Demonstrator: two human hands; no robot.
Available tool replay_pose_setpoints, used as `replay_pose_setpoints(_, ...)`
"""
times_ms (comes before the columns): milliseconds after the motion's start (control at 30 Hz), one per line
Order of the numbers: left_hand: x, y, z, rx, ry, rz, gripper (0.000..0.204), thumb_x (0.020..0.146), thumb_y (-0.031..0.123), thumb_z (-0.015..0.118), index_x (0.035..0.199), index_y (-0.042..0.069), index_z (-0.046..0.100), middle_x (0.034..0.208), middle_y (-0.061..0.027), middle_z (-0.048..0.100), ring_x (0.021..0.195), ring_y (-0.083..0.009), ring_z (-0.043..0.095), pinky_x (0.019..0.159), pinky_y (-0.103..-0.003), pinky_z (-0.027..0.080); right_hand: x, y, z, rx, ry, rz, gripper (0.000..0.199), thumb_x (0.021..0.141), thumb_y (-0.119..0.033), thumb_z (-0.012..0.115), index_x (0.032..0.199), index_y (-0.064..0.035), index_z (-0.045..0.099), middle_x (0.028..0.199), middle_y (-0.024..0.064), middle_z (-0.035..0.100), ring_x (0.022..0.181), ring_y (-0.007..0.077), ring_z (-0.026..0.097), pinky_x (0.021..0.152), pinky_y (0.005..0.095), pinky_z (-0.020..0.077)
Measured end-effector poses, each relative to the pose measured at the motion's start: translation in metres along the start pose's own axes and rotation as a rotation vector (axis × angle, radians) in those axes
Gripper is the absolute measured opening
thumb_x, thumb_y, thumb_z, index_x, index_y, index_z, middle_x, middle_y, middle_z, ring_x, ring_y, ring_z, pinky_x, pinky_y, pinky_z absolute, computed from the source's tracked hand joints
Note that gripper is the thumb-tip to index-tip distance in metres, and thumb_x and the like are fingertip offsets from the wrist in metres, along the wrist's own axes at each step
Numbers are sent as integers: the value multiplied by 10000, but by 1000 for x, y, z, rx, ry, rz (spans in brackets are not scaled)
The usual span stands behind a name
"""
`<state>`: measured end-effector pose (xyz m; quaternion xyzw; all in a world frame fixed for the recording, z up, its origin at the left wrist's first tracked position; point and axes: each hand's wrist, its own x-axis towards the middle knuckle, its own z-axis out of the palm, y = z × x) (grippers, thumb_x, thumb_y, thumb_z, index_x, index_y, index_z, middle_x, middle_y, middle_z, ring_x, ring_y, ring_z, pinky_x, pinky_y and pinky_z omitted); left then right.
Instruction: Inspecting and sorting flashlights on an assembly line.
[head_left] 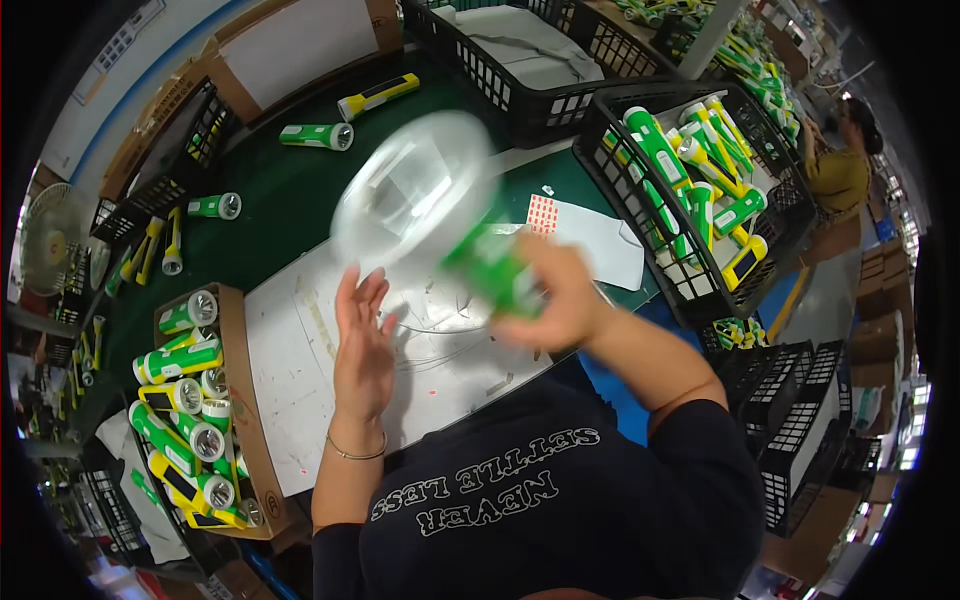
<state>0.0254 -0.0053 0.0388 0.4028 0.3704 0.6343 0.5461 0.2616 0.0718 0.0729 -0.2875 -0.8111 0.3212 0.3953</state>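
Observation:
My right hand is wrapped round the green body of a flashlight, raised toward the head camera. Its wide white-rimmed head looms large at upper left of the hand, and motion smears both. Below that head, my left hand is held up with its fingers apart, nothing in it. Both hands are over a white work board marked with scuffs and small scraps. Just beyond the right hand lies a sheet of small red stickers on white paper.
A cardboard box full of green and yellow flashlights stands at left. At right, a black crate holds more. Several loose flashlights, one yellow, lie on the green table. Another person sits at far right.

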Motion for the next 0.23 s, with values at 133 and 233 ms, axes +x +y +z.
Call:
replay_pose_setpoints(133, 1, -2, -22, -78, 86, -40, 641, 873, 460, 440, 1402, 145, 264, 1312, -54, 397, 1188, -162, 357, 964, -343, 257, 35, 51, -166, -689, 424, 528, 499, 793, -500, 567, 850, -11, 652, 722, 132, 644, 659, 201, 625, 646, 323, 476)
replay_pose_setpoints(233, 5, -13, -31, -84, 91, -157, 692, 835, 487, 501, 1389, 147, 265, 1297, -40, 385, 1213, -176, 322, 999, -372, 242, 33, 85, -220, -851, 247, 753, 467, 792, -502, 566, 858, -49, 658, 802, 139, 655, 734, 222, 634, 657, 314, 461)
